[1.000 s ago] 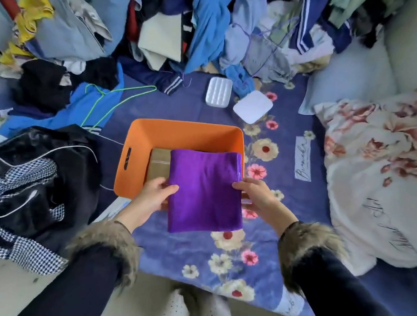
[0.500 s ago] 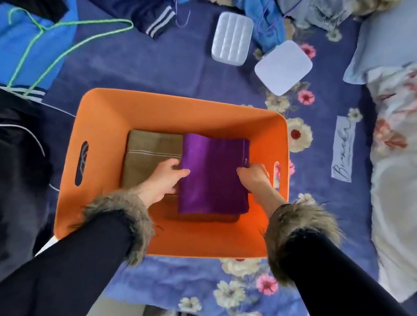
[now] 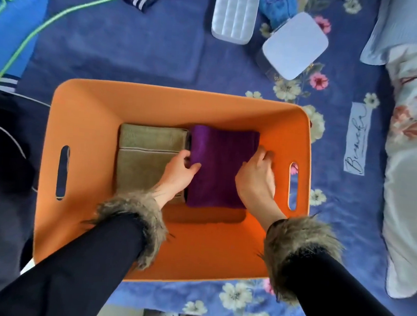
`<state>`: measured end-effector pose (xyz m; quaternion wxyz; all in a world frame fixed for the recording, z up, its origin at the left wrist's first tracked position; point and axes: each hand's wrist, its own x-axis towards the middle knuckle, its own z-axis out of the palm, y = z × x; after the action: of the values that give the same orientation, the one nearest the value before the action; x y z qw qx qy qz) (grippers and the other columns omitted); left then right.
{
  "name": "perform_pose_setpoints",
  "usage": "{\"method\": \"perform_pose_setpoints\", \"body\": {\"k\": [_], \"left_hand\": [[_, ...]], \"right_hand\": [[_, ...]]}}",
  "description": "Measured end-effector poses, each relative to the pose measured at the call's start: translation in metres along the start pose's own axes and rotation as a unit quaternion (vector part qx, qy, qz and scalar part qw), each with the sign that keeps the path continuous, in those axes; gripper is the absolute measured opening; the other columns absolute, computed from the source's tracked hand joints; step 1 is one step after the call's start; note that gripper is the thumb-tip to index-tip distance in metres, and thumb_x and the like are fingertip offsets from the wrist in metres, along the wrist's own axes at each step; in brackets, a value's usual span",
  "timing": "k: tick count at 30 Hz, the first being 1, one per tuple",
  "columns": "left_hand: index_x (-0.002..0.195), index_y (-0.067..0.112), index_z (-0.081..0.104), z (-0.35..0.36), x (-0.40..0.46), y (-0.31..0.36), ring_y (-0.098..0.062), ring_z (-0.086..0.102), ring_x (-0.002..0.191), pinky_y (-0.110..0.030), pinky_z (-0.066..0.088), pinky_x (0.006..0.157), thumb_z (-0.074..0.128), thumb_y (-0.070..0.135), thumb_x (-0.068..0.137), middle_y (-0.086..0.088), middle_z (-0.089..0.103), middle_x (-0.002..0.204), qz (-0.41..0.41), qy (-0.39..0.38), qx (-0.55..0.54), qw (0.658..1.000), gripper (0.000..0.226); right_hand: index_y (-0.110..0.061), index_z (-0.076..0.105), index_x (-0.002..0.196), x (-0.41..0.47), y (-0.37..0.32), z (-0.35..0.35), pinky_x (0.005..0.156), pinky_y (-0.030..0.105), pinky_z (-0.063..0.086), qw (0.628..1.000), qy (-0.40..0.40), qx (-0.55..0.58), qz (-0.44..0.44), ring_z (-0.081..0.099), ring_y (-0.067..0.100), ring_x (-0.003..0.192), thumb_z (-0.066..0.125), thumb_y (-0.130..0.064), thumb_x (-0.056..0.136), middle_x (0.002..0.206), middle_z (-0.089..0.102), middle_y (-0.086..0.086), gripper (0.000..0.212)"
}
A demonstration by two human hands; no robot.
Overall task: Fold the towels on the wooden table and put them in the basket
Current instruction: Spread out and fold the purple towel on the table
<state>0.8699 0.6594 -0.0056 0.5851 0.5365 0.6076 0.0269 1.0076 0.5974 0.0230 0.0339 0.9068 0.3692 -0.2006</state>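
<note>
Both hands [image 3: 179, 173] [image 3: 255, 178] lowered, fingers curled

Basket [image 3: 79, 223]: plain orange. Folded towel [image 3: 223, 166] between fingers: deep purple. Second towel [image 3: 148, 153], left of left-hand fingers [image 3: 186, 160]: olive-beige, one pale stripe across. Sleeves [image 3: 83, 267]: black, cuffs of brown-grey fur. Bed cover [image 3: 116, 43] beyond fingers: blue-violet, cream and pink flowers at right. Pillow [image 3: 413, 172] far right of fingers: white with faded red-pink flowers. Cord [image 3: 52, 11] far left: bright green on blue cloth.
</note>
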Motion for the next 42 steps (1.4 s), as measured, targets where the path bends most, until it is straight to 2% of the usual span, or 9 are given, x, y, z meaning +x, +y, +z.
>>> {"method": "perform_pose_setpoints", "body": {"k": [4, 7, 11, 18, 21, 25, 30, 35, 42], "left_hand": [[0.136, 0.009, 0.035, -0.002, -0.015, -0.009, -0.03, 0.045, 0.121, -0.039, 0.042, 0.097, 0.065, 0.019, 0.085, -0.014, 0.044, 0.132, 0.176, 0.102, 0.189, 0.961, 0.061], [0.142, 0.012, 0.032, -0.005, -0.021, -0.016, -0.037, 0.025, 0.138, -0.05, 0.029, 0.111, 0.072, 0.03, 0.077, -0.018, 0.026, 0.149, 0.335, 0.069, 0.397, 0.851, 0.079], [0.149, 0.021, 0.001, -0.009, -0.004, -0.019, -0.027, -0.021, 0.142, -0.049, -0.006, 0.115, 0.058, 0.061, 0.077, -0.009, -0.018, 0.156, 0.29, -0.058, 0.553, 0.779, 0.1], [0.148, 0.024, -0.01, -0.002, 0.006, -0.015, -0.026, -0.021, 0.142, -0.055, -0.007, 0.113, 0.055, 0.071, 0.071, -0.007, -0.023, 0.154, 0.215, -0.084, 0.618, 0.751, 0.111], [0.148, 0.024, -0.007, -0.006, -0.007, -0.005, -0.025, -0.018, 0.143, -0.054, -0.006, 0.113, 0.059, 0.068, 0.071, -0.008, -0.02, 0.155, 0.208, -0.092, 0.602, 0.766, 0.111], [0.149, 0.026, 0.001, -0.022, -0.054, 0.002, -0.022, -0.009, 0.145, -0.048, 0.004, 0.117, 0.059, 0.056, 0.08, -0.006, -0.008, 0.157, 0.189, -0.052, 0.504, 0.841, 0.095], [0.14, 0.012, 0.037, -0.048, -0.16, 0.013, -0.024, 0.037, 0.133, -0.028, 0.028, 0.106, 0.062, 0.031, 0.087, -0.009, 0.036, 0.146, 0.201, 0.124, 0.25, 0.939, 0.061], [0.12, 0.011, 0.056, -0.058, -0.278, 0.017, -0.019, 0.054, 0.112, -0.026, 0.04, 0.094, 0.058, 0.019, 0.089, -0.004, 0.054, 0.125, 0.202, 0.273, 0.127, 0.932, 0.032], [0.113, 0.007, 0.062, -0.089, -0.424, -0.017, -0.017, 0.058, 0.1, -0.012, 0.033, 0.081, 0.056, 0.01, 0.089, -0.004, 0.063, 0.108, 0.11, 0.426, 0.005, 0.898, 0.024]], "right_hand": [[-0.005, 0.041, 0.136, -0.024, -0.002, 0.005, 0.097, 0.047, 0.043, 0.981, 0.087, -0.065, -0.159, 0.044, 0.037, 0.126, 0.07, -0.01, 0.07, 0.137, 0.045, 0.021, 0.072], [-0.01, 0.012, 0.148, -0.022, -0.002, 0.01, 0.116, 0.048, 0.008, 0.954, -0.04, -0.174, -0.24, 0.002, 0.031, 0.145, 0.052, -0.014, 0.088, 0.156, 0.005, 0.018, 0.072], [-0.018, -0.004, 0.149, 0.003, 0.01, 0.011, 0.116, 0.044, -0.006, 0.94, -0.093, -0.262, -0.195, -0.009, 0.032, 0.144, 0.05, -0.028, 0.092, 0.155, -0.012, 0.017, 0.08], [-0.019, -0.012, 0.147, 0.019, 0.009, 0.013, 0.115, 0.045, -0.007, 0.908, -0.14, -0.339, -0.202, -0.008, 0.033, 0.144, 0.058, -0.054, 0.082, 0.155, -0.012, 0.017, 0.102], [-0.019, -0.001, 0.149, 0.006, 0.013, 0.005, 0.116, 0.044, -0.003, 0.932, -0.119, -0.271, -0.212, -0.002, 0.034, 0.144, 0.059, -0.042, 0.085, 0.156, -0.003, 0.016, 0.09], [-0.02, 0.005, 0.148, -0.031, 0.013, -0.022, 0.116, 0.043, 0.011, 0.953, -0.135, -0.143, -0.23, 0.006, 0.03, 0.144, 0.054, -0.033, 0.091, 0.157, 0.003, 0.011, 0.077], [-0.016, 0.019, 0.147, -0.099, 0.016, -0.096, 0.105, 0.04, 0.033, 0.943, -0.156, -0.014, -0.294, 0.035, 0.029, 0.134, 0.051, -0.031, 0.092, 0.15, 0.029, 0.01, 0.065], [-0.011, 0.058, 0.119, -0.186, 0.003, -0.168, 0.09, 0.036, 0.046, 0.917, -0.165, 0.143, -0.335, 0.06, 0.027, 0.108, 0.055, -0.026, 0.091, 0.113, 0.067, 0.01, 0.031], [-0.01, 0.06, 0.114, -0.312, -0.047, -0.191, 0.079, 0.029, 0.041, 0.852, -0.238, 0.102, -0.455, 0.062, 0.03, 0.101, 0.05, -0.027, 0.095, 0.105, 0.069, 0.012, 0.028]]}}
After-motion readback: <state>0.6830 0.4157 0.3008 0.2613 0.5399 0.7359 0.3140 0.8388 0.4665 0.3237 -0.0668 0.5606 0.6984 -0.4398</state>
